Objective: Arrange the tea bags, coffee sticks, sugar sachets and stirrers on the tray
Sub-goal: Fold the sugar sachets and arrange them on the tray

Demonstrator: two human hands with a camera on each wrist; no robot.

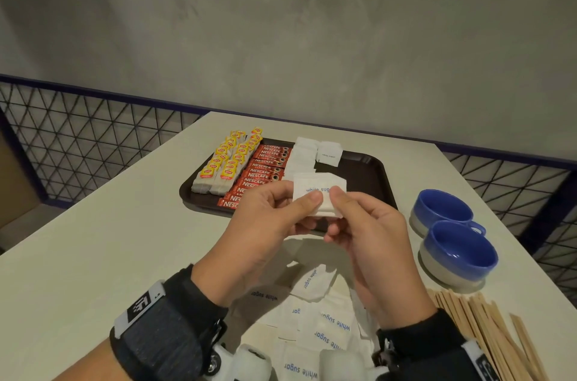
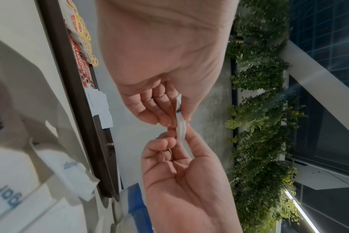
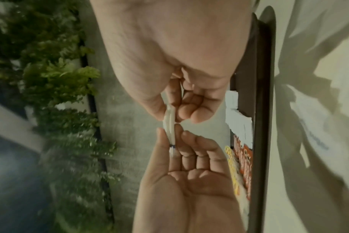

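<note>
My left hand and right hand both pinch a small stack of sachets, thumbs on top, fingers curled underneath. Wrist views show it edge-on, a few thin packets pressed together between both sets of fingertips. Stack held in the air over the near edge of the tray, top one reads "white sugar".

Tray is dark brown and sits mid-table. On it, left to right: tea bags with yellow tags in two rows, red coffee sticks in a column just beside them, then sugar rows of white packets already laid down. Right part of tray is bare.

Loose pile of more sugar packets lies on the table below my wrists, some face up, some flipped. Stirrers, wooden, lie in a bundle at near right, off the tray. Two blue cups sit right of the tray, touching each other. Black wristbands on both wrists.
</note>
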